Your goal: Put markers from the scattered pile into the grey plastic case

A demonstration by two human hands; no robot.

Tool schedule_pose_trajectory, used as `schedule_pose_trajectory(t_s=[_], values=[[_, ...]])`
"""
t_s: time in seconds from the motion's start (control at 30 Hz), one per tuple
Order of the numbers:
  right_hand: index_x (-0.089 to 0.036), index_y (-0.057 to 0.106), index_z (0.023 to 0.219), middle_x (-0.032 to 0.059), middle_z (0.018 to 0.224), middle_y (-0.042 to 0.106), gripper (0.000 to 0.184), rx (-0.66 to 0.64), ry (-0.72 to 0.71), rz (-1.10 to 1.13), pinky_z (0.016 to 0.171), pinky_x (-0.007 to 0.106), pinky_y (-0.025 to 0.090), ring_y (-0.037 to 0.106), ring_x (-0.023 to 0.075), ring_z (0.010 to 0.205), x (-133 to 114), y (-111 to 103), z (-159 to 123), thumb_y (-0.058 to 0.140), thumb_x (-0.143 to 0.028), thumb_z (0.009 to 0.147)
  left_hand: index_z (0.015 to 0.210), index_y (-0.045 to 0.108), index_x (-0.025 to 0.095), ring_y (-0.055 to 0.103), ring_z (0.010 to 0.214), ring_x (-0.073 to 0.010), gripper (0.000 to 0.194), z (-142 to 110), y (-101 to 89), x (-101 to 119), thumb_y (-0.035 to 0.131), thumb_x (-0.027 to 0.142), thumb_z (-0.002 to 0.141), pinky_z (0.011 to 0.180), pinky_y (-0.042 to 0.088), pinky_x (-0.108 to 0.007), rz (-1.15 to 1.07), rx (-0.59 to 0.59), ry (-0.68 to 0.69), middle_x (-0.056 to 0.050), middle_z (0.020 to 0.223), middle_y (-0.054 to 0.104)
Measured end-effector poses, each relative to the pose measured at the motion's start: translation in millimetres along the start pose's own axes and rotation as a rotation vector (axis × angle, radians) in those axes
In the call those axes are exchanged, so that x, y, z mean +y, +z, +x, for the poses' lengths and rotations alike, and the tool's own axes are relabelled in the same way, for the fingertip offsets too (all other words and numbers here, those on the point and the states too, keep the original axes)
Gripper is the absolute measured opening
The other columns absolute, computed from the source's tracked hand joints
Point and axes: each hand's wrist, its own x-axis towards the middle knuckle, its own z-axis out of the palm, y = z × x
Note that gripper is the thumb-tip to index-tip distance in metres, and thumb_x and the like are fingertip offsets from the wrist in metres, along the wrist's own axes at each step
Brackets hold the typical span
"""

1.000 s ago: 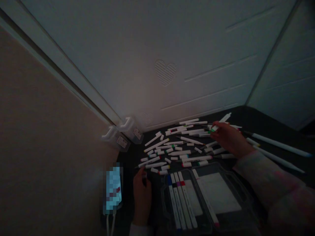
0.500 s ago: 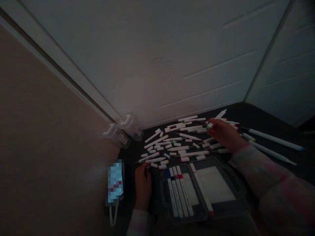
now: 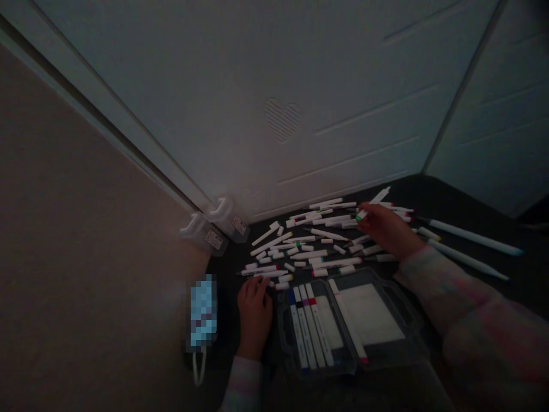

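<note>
A white marker with a green end (image 3: 379,197) is pinched in my right hand (image 3: 381,226), tilted up over the far part of the scattered markers (image 3: 325,234). My left hand (image 3: 256,309) rests back-up at the near left edge of the pile, fingers stretched forward beside a loose white cap (image 3: 269,282); whether they touch it is hard to tell in the dim light. Between my hands lies an open clear plastic case (image 3: 283,337). Several capped markers (image 3: 312,329) stand side by side in its left half, and a pink-ended marker (image 3: 349,323) lies along the fold.
Two clear containers with handles (image 3: 229,220) stand at the back left against the white wall panel (image 3: 193,114). A phone with a blurred screen (image 3: 202,312) lies at the left edge with a pale loop. Long white markers (image 3: 476,236) lie far right on the dark tabletop (image 3: 463,200).
My left hand has moved slightly right and its fingers reach further forward over the near caps. My right hand keeps its marker at almost the same place. The view has shifted slightly.
</note>
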Motion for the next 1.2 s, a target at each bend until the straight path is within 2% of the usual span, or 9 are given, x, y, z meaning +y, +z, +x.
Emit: schedule_pose_trajectory(t_s=[0.27,0.5,0.67,0.9,1.2], values=[[-0.023,0.055,0.054,-0.0046,0.044,0.044,0.015,0.007,0.018,-0.011,0.040,0.025,0.031,0.035,0.0079,0.040,-1.1,-1.0,0.0,0.069,-0.028,0.058,0.090,0.060,0.018,0.051,0.097,-0.0221,0.024,-0.4,3.2,-0.9,0.046,0.011,0.073,0.087,0.044,-0.043,-0.071,0.018,-0.020,-0.008,0.097,0.057],[-0.023,0.055,0.057,-0.0039,0.048,0.048,0.016,0.008,0.005,-0.025,0.039,0.026,0.032,0.037,0.0086,0.040,1.7,-5.2,2.3,0.068,-0.030,0.061,0.092,0.058,0.018,0.053,0.096,-0.0213,0.022,-2.1,2.9,-4.5,0.045,0.015,0.075,0.086,0.045,-0.043,-0.115,0.026,-0.030,-0.008,0.096,0.059],[-0.022,0.055,0.056,-0.0039,0.049,0.048,0.017,0.028,0.015,-0.014,0.039,0.025,0.031,0.037,0.0073,0.041,1.3,-2.9,0.8,0.070,-0.028,0.057,0.097,0.057,0.017,0.052,0.101,-0.0214,0.025,-3.7,3.2,-3.6,0.045,0.015,0.076,0.089,0.044,-0.043,-0.124,0.013,-0.017,-0.009,0.101,0.059],[-0.021,0.052,0.055,-0.0049,0.047,0.046,0.018,0.028,0.013,-0.022,0.039,0.022,0.030,0.036,0.0064,0.041,0.8,-0.4,-0.4,0.069,-0.027,0.059,0.104,0.056,0.019,0.050,0.105,-0.0207,0.028,-5.3,2.7,0.7,0.047,0.018,0.078,0.092,0.043,-0.043,-0.133,0.005,0.054,-0.009,0.107,0.056],[-0.019,0.052,0.055,-0.0046,0.049,0.047,0.015,0.024,0.016,0.021,0.039,0.021,0.029,0.035,0.0053,0.041,0.7,-0.3,0.6,0.066,-0.024,0.059,0.105,0.056,0.017,0.050,0.105,-0.0199,0.028,-5.3,1.4,-0.2,0.045,0.020,0.080,0.092,0.043,-0.041,-0.131,0.020,0.024,-0.010,0.107,0.055]])
